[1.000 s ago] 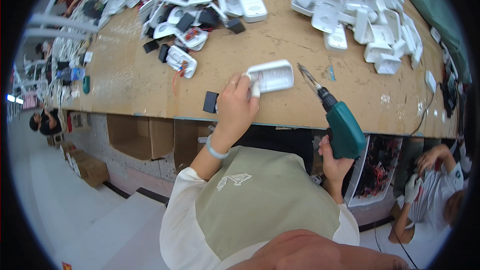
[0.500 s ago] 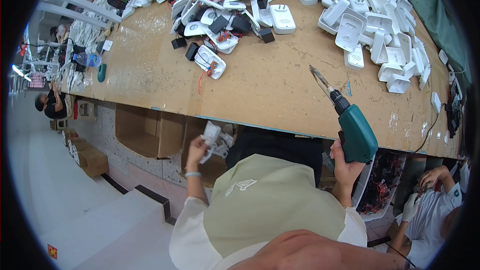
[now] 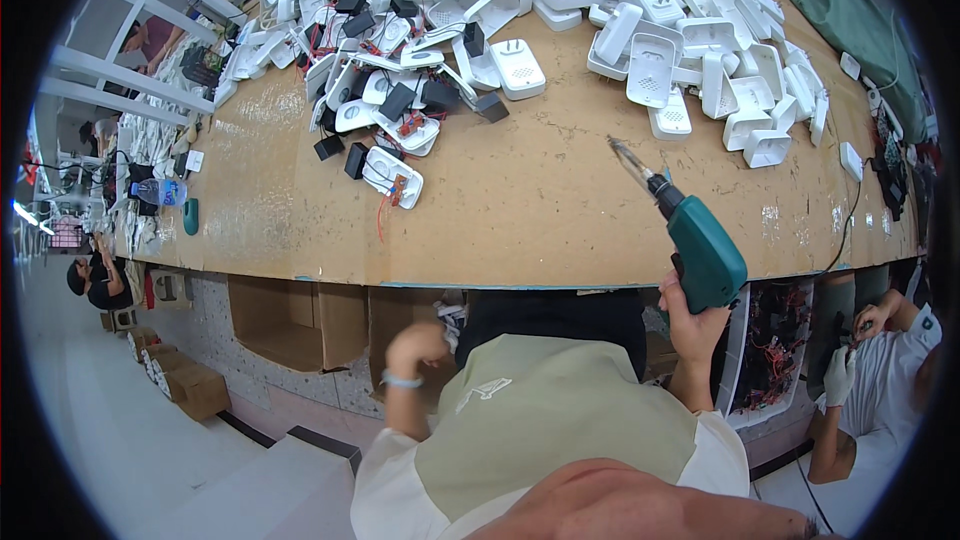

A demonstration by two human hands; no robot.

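Observation:
My right hand (image 3: 695,325) is wrapped round the handle of a green pistol-grip power screwdriver (image 3: 708,252). Its long metal bit points up and left over the table (image 3: 520,220). Below the table's front edge, my left hand (image 3: 418,345) is over a cardboard box (image 3: 390,310). White plastic pieces (image 3: 452,315) show in that box beside the hand. The left fingers are blurred and partly hidden, so whether they hold anything does not show. Nearest on the tabletop lies a white plastic housing (image 3: 393,178) with a small circuit board and red wires.
White plastic shells (image 3: 730,70) are heaped at the far right. Wired housings with black blocks (image 3: 400,100) pile up at the far middle. An open carton (image 3: 290,320) stands under the table, left. A bin of red-wired parts (image 3: 770,350) is at the right, beside a co-worker (image 3: 870,380).
My left hand has gone lower at the box, and the white plastic piece it held no longer shows in it. My right hand still holds the screwdriver. The view has shifted slightly.

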